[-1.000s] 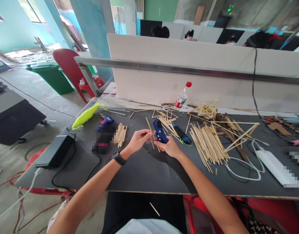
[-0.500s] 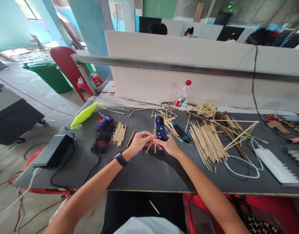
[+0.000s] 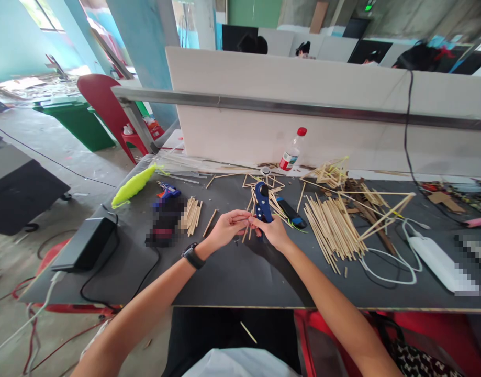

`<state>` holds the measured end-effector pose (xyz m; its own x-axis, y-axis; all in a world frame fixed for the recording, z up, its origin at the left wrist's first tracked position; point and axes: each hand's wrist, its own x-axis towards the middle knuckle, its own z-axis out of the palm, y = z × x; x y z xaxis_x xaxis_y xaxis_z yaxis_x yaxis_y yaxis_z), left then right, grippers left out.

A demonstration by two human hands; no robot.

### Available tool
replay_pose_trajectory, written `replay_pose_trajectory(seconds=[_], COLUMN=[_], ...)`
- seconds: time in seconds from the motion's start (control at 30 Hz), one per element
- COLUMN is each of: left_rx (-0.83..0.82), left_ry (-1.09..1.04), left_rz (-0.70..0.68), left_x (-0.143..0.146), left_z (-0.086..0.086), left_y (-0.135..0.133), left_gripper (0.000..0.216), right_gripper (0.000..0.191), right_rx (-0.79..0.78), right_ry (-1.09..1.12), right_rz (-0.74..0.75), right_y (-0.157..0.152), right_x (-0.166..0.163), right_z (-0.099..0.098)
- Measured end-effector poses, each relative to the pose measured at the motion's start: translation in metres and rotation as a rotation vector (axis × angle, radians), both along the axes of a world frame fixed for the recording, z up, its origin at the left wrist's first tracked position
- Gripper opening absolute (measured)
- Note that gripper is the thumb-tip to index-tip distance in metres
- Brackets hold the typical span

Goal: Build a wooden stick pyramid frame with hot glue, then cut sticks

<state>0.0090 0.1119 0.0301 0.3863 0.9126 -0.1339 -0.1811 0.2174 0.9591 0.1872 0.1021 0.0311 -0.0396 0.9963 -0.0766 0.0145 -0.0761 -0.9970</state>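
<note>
My right hand (image 3: 274, 233) is closed around a blue hand cutter (image 3: 263, 202) that stands upright above the dark tabletop (image 3: 232, 272). My left hand (image 3: 225, 228), with a black watch on its wrist, pinches thin wooden sticks (image 3: 248, 228) beside the cutter's lower end. The two hands touch at the fingertips over the middle of the table. Behind them lie small stick triangles (image 3: 264, 183).
A heap of wooden sticks (image 3: 334, 228) and a larger stick frame (image 3: 381, 209) lie to the right. A white power strip (image 3: 440, 264), a plastic bottle (image 3: 292, 153), a blue glue gun (image 3: 167, 192), a black adapter (image 3: 87, 243) and a yellow-green toy (image 3: 134, 186) stand around. Other people sit beyond the white partition (image 3: 303, 104).
The blue cutter has tipped from leaning to more upright and risen a little. My left hand has shifted the sticks from a slanted hold to a bundle against the cutter.
</note>
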Motion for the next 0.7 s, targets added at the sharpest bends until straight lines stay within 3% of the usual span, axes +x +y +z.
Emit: replay_pose_trajectory(seconds=[0.23,0.4,0.53,0.7], left_rx=[0.083,0.057,-0.005,-0.049], left_ry=[0.068,0.037,0.05,0.018], left_rz=[0.04,-0.039,-0.174,-0.223], left_x=[0.001,0.0016,0.0018,0.001], left_z=[-0.0086,-0.0043,-0.0007,-0.0035], left_y=[0.002,-0.0006,-0.0033,-0.0029], left_gripper=[0.053,0.064,0.048,0.042], right_gripper=[0.036,0.035,0.034,0.035], right_rx=[-0.001,0.005,-0.021,-0.044], right_ry=[0.016,0.097,0.128,0.138], right_rz=[0.008,-0.048,-0.093,-0.063], right_y=[-0.0016,0.0019,0.0035,0.0022], right_x=[-0.0027,-0.0008,0.0016,0.0002], right_z=[0.0011,-0.0001,0.0021,0.0022])
